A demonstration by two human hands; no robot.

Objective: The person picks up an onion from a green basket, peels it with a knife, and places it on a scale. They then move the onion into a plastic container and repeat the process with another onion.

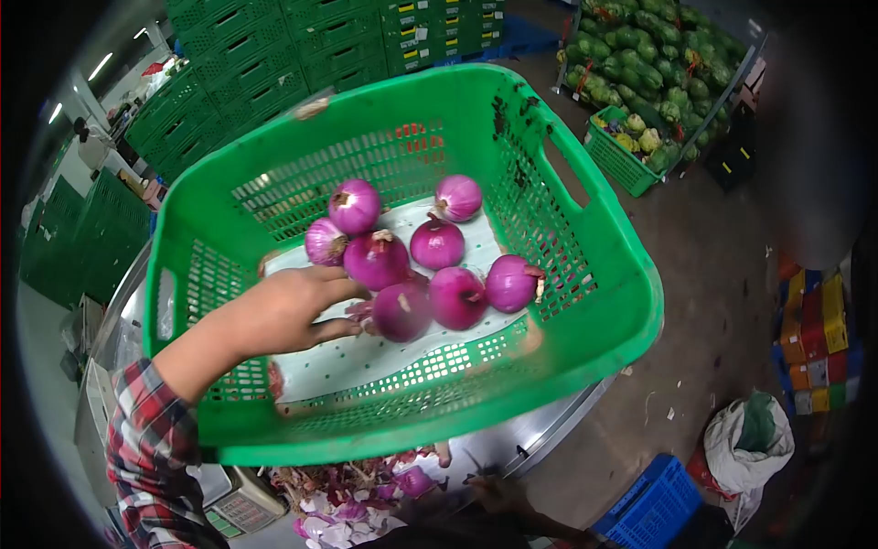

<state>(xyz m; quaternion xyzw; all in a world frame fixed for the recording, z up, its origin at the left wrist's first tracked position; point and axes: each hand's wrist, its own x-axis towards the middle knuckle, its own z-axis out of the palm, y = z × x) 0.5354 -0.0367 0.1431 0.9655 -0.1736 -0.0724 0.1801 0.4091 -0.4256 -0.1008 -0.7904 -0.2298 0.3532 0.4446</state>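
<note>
Red onion (402, 312) sits in the green basket (624, 293) by the left hand (291, 309), fingers parted; placing or picking seems underway, calling next for clean release or grip. Right hand (499, 499) too dark to tell.

The onions (437, 242) are purple, the basket (512, 403) green, the sleeve (155, 448) red plaid.

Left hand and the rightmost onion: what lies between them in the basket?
In the head view, a blurred onion and a sharper onion lie between the left hand and the rightmost onion.
</note>
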